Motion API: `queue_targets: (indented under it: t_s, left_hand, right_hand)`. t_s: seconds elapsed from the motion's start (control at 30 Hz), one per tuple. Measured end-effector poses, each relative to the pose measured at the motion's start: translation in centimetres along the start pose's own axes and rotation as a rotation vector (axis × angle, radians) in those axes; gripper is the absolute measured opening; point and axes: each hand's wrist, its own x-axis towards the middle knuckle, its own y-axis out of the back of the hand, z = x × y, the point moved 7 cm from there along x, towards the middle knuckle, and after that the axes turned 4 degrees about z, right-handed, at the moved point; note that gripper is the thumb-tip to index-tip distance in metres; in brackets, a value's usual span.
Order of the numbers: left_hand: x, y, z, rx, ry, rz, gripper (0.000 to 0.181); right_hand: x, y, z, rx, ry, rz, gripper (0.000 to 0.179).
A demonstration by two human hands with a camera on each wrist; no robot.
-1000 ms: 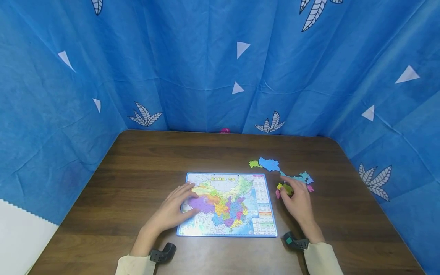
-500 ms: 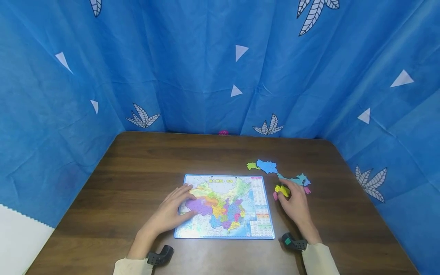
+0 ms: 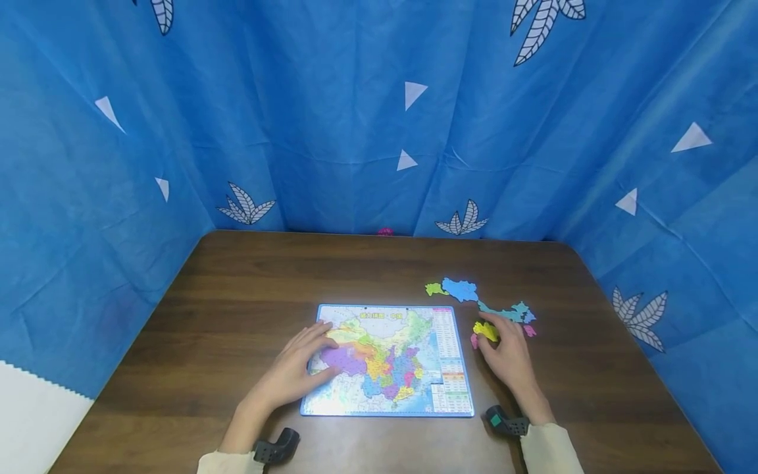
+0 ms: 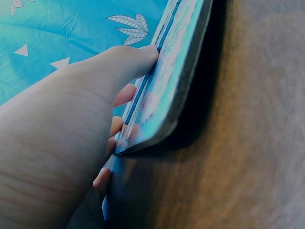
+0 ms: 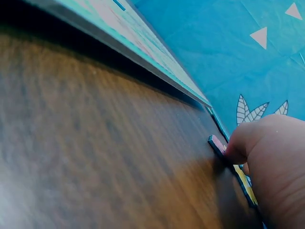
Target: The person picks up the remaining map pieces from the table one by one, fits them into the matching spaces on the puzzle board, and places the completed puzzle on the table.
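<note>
My left hand (image 3: 296,365) rests over the left side of a map puzzle board (image 3: 346,400), fingers spread on it. In the left wrist view the thumb lies over the face of the board (image 4: 178,71). My right hand (image 3: 510,355) is low over the table just right of the board. Between its thumb and index finger lies a yellow puzzle piece (image 3: 487,331). A small pink piece (image 3: 474,341) sits by the thumb tip; the right wrist view has the thumb right at the pink piece (image 5: 217,144), with a yellow edge (image 5: 244,185) behind.
Beyond the right hand, a long teal piece (image 3: 503,315) and a second pink piece (image 3: 530,330) lie loose. Farther back are a blue piece (image 3: 460,289) and a green piece (image 3: 435,289). A blue curtain (image 3: 355,118) borders the wooden table (image 3: 266,263).
More of the yellow piece shows between the right thumb and index finger, and it looks brighter. The head view has shifted slightly; the left hand and board keep their places.
</note>
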Motion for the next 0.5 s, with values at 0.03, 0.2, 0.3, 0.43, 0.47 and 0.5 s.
queue_targets:
  t_s: [0.03,0.2,0.3,0.43,0.47,0.5]
  left_hand:
    - [-0.08,0.06,0.00,0.002,0.002,0.000,0.036]
    - [-0.22,0.25,0.05,-0.004,0.000,0.004,0.037]
    - [-0.12,0.20,0.04,-0.011,-0.004,0.001,0.038]
    - [-0.10,-0.07,-0.10,0.003,0.001,-0.020,0.039]
    - [-0.12,-0.03,-0.09,0.002,0.003,-0.020,0.039]
    - [-0.14,0.06,-0.08,0.001,0.004,-0.015,0.039]
  right_hand:
    - [0.03,-0.04,-0.08,0.001,0.001,-0.004,0.050]
    - [0.20,-0.04,-0.33,0.011,0.010,-0.012,0.049]
    - [0.24,0.10,-0.33,0.015,0.008,-0.004,0.049]
    - [0.12,0.15,-0.18,0.009,-0.005,0.000,0.050]
    - [0.13,0.11,-0.18,0.006,-0.005,-0.003,0.051]
    - [0.18,0.07,-0.23,0.005,-0.003,-0.005,0.051]
